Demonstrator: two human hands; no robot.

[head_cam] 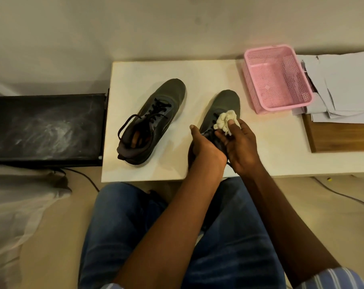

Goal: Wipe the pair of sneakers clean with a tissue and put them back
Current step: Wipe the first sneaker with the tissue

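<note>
Now, scene: two dark grey sneakers are seen on a white counter (pixel 260 151), viewed from above by a seated person in blue jeans.
Left hand (pixel 204 150): it is wrapped around the heel end of the right-side sneaker (pixel 227 103), with the thumb raised on the near left side; the fingers are hidden behind the shoe.
Right hand (pixel 242 146): a crumpled white tissue (pixel 226 120) is pinched between thumb and fingers and pressed against the lace area of the same sneaker.
Held sneaker: its toe is pointed away from the person and its heel is covered by both hands; whether the sole is resting on the counter cannot be told.
Other sneaker (pixel 152 122): it is set upright on the counter to the left, apart from the held one, toe angled away and to the right, with black laces loose and one loop hanging over the left side.
Pink basket (pixel 302 80): a perforated plastic basket is placed at the far right part of the counter, near the toe of the held sneaker but not touching it.
Papers (pixel 348 86): a loose stack of white sheets is lying just right of the basket, partly over a brown wooden board (pixel 339 136).
Black surface (pixel 45 126): a dark, scuffed panel is seen left of the counter.
Floor: cables are trailing beside the person's legs.
</note>
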